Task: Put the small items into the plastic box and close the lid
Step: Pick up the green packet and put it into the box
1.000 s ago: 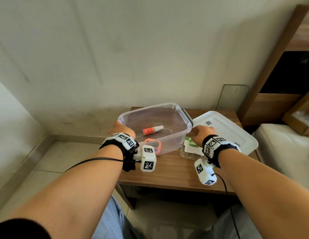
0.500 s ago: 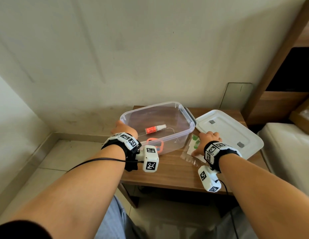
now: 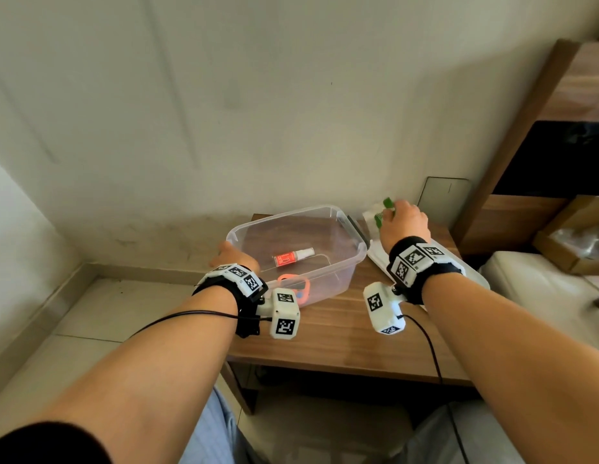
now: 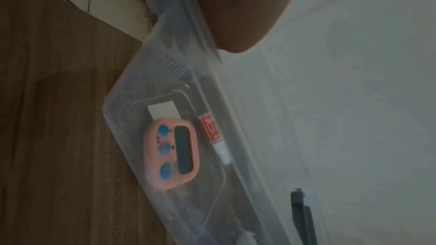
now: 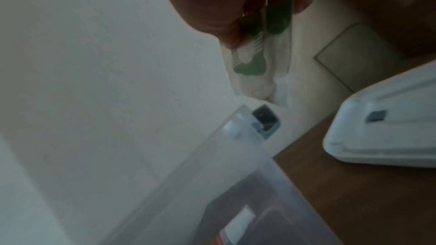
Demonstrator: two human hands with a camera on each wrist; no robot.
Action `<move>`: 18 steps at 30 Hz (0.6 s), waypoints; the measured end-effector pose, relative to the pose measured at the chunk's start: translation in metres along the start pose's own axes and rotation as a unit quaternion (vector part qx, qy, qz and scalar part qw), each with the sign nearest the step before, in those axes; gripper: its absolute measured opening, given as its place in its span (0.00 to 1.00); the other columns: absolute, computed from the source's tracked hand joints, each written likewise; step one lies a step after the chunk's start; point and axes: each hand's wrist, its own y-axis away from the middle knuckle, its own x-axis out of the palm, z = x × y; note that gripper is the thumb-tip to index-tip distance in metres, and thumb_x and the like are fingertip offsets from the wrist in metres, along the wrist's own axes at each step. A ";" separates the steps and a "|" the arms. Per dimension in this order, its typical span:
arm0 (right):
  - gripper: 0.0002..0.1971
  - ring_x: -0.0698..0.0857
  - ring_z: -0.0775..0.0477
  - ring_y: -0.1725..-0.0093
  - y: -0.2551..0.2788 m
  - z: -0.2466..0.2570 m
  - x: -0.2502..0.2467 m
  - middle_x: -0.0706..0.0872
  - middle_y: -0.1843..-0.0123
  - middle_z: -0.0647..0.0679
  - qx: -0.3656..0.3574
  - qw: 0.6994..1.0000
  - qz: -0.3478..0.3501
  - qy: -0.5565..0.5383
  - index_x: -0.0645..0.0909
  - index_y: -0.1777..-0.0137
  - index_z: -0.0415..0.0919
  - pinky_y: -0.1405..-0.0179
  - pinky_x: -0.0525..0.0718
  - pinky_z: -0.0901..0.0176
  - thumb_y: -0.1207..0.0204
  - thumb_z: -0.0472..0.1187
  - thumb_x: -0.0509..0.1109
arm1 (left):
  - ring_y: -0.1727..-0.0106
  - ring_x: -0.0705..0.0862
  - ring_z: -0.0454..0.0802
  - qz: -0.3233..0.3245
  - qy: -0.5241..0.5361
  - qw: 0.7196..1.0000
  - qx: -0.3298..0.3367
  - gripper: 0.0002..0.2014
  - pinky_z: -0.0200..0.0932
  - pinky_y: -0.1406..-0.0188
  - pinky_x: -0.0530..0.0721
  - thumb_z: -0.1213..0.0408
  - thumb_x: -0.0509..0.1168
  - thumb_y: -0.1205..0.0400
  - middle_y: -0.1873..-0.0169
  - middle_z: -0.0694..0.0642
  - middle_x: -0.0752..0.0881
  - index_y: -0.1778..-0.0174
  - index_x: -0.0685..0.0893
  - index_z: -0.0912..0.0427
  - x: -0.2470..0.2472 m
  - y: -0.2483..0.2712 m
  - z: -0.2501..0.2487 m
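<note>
Two hands busy: my left hand (image 3: pixel 232 255) grips the clear plastic box (image 3: pixel 296 249) rim, my right hand (image 3: pixel 404 223) pinches a limp, light green-and-white packet (image 5: pixel 250 59) by its top edge.

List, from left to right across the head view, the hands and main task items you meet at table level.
left hand on the box's left rim → red-labelled tube inside the plastic box → green-and-white packet → right hand pinching it, raised over the white lid.
</note>
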 end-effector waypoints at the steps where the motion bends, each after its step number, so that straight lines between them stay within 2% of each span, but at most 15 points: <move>1: 0.15 0.76 0.34 0.36 0.001 0.007 -0.002 0.82 0.37 0.36 -0.020 1.000 -0.017 0.000 0.77 0.38 0.34 0.44 0.77 0.45 0.15 0.41 0.55 | 0.29 0.79 0.63 0.003 -0.008 1.000 -0.004 0.27 0.52 0.34 0.78 0.69 0.60 0.19 0.28 0.64 0.78 0.21 0.69 0.60 -0.001 0.000 0.000; 4: 0.14 0.78 0.35 0.40 0.010 0.029 -0.002 0.83 0.40 0.39 -0.096 0.994 -0.050 -0.005 0.78 0.40 0.36 0.44 0.78 0.44 0.16 0.42 0.56 | 0.28 0.79 0.62 0.011 -0.032 0.999 -0.013 0.25 0.51 0.34 0.78 0.68 0.61 0.19 0.29 0.65 0.78 0.24 0.69 0.63 -0.002 0.001 -0.001; 6: 0.14 0.78 0.34 0.41 0.014 0.042 0.002 0.82 0.41 0.39 -0.120 0.992 -0.038 -0.033 0.78 0.40 0.36 0.46 0.80 0.44 0.17 0.42 0.56 | 0.28 0.78 0.61 0.017 -0.039 0.999 -0.016 0.25 0.51 0.35 0.79 0.68 0.62 0.20 0.29 0.63 0.77 0.25 0.70 0.64 -0.002 -0.001 -0.001; 8: 0.14 0.80 0.34 0.42 0.016 0.053 0.006 0.81 0.40 0.38 -0.111 0.990 -0.005 -0.084 0.78 0.40 0.34 0.50 0.80 0.48 0.16 0.41 0.56 | 0.28 0.78 0.61 0.023 -0.040 0.999 -0.011 0.25 0.51 0.35 0.79 0.69 0.62 0.20 0.28 0.62 0.76 0.25 0.69 0.63 -0.001 -0.001 -0.002; 11: 0.14 0.82 0.34 0.44 0.016 0.061 0.014 0.82 0.39 0.36 -0.084 0.990 0.040 -0.107 0.76 0.39 0.32 0.56 0.74 0.55 0.16 0.40 0.56 | 0.30 0.79 0.62 0.026 -0.029 0.999 -0.009 0.27 0.52 0.36 0.79 0.69 0.62 0.20 0.28 0.62 0.77 0.24 0.68 0.60 0.000 -0.001 -0.001; 14: 0.16 0.82 0.34 0.38 0.016 0.058 0.025 0.83 0.36 0.36 -0.033 0.991 0.094 -0.092 0.73 0.32 0.35 0.48 0.78 0.52 0.16 0.42 0.59 | 0.30 0.80 0.63 0.022 -0.017 1.000 -0.014 0.27 0.53 0.36 0.80 0.68 0.61 0.20 0.29 0.65 0.77 0.23 0.68 0.60 0.000 0.000 -0.002; 16: 0.21 0.75 0.35 0.29 0.017 0.051 0.029 0.81 0.32 0.36 -0.009 0.992 0.117 -0.046 0.68 0.26 0.38 0.38 0.77 0.48 0.17 0.46 0.58 | 0.31 0.80 0.63 0.028 -0.012 0.999 -0.009 0.28 0.55 0.34 0.79 0.67 0.59 0.19 0.28 0.66 0.76 0.20 0.65 0.57 0.002 0.000 -0.003; 18: 0.24 0.69 0.34 0.26 0.018 0.042 0.030 0.78 0.28 0.37 -0.011 0.994 0.109 0.001 0.66 0.23 0.38 0.32 0.73 0.46 0.16 0.47 0.58 | 0.31 0.80 0.64 0.033 -0.006 0.999 -0.003 0.30 0.56 0.32 0.77 0.64 0.56 0.17 0.27 0.65 0.75 0.17 0.61 0.51 0.003 0.001 -0.004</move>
